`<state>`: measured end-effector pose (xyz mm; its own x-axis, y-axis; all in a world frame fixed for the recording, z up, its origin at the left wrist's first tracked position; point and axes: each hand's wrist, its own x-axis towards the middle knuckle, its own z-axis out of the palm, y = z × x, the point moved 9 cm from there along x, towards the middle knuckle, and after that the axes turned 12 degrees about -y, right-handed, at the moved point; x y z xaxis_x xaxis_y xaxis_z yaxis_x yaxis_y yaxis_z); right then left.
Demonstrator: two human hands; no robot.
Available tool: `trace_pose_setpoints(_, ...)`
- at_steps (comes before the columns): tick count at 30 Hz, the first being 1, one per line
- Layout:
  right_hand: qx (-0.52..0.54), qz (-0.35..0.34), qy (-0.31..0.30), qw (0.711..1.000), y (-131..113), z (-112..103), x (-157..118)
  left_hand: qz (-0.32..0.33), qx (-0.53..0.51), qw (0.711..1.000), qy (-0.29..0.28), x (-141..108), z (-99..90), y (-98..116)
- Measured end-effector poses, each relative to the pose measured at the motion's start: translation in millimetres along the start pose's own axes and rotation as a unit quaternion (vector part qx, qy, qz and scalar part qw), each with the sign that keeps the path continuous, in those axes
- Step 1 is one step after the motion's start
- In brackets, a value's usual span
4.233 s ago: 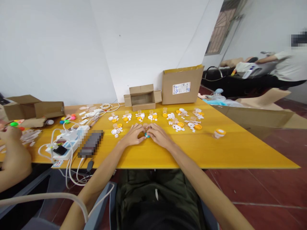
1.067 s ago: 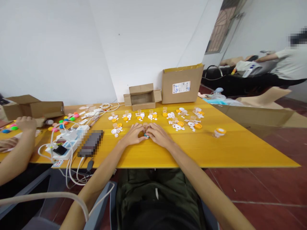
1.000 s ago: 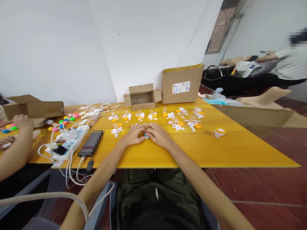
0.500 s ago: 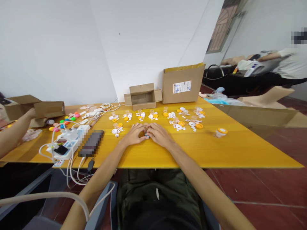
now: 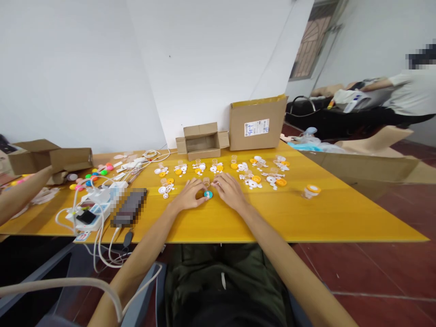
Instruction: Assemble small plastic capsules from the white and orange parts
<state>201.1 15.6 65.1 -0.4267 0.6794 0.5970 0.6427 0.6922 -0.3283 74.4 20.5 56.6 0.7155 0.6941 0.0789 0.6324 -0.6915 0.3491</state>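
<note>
A small clear cup (image 5: pixel 206 182) stands on the table between my hands, with a round teal disc (image 5: pixel 208 194) bearing a white mark just in front of it. My left hand (image 5: pixel 188 195) rests on the table, thumb and fingers apart in a curve. Its thumb tip touches the disc's edge and its fingertips are beside the cup. My right hand (image 5: pixel 229 191) is on the cup's other side, fingertips drawn together in a pinch; whatever lies in them is too small to make out. Behind are several groups of white pieces (image 5: pixel 252 184) with orange ring lids (image 5: pixel 281 182).
A lidded clear jar (image 5: pixel 310 191) stands at the right. An open carton (image 5: pixel 203 147) and a taller box (image 5: pixel 258 123) line the wall. At left are a power strip (image 5: pixel 102 206), cables, a dark pixelated device (image 5: pixel 130 207), colourful balls (image 5: pixel 91 178) and another person's arm (image 5: pixel 27 195).
My hands have moved slightly apart, uncovering the teal disc and the clear cup between them. The right fingers have drawn back from the left ones. The view has tilted a little.
</note>
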Motion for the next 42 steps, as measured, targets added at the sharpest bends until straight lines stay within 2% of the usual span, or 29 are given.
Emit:
trace_pose_setpoints(4, -0.026, 0.053, 0.034, 0.998, 21.9, -7.2, -4.4, 0.0, 0.002, 1.0, -0.005, 0.1, -0.6, 0.6)
trace_pose_setpoints(8, -0.043, 0.082, 0.026, 0.995, 33.9, -4.9, -6.6, 0.005, 0.008, 1.0, -0.011, 1.0, 0.4, 0.4)
trace_pose_setpoints(17, -0.097, 0.071, -0.077, 0.99, 20.0, 12.4, -3.7, 0.015, 0.024, 1.0, -0.013, 0.8, 2.6, 1.7)
trace_pose_setpoints(25, -0.084, 0.051, -0.073, 0.992, 19.4, 13.5, -3.9, 0.036, 0.016, 0.999, -0.004, -0.3, 2.1, 3.9)
trace_pose_setpoints(31, -0.024, 0.016, -0.067, 0.997, 9.1, 9.7, -2.1, 0.052, 0.001, 0.997, 0.056, -4.6, -10.2, 2.9)
trace_pose_setpoints(37, 0.013, 0.014, -0.131, 0.991, -5.2, 12.1, -1.9, -0.017, 0.017, 0.988, 0.155, -9.6, -27.0, -18.0)
trace_pose_setpoints(40, 0.019, 0.017, -0.164, 0.986, -9.3, 15.4, -2.7, -0.049, 0.027, 0.984, 0.172, -9.2, -26.3, -28.8)
trace_pose_setpoints(42, 0.018, 0.017, -0.179, 0.984, -10.8, 17.5, -2.8, -0.057, 0.024, 0.985, 0.163, -7.1, -21.7, -34.5)
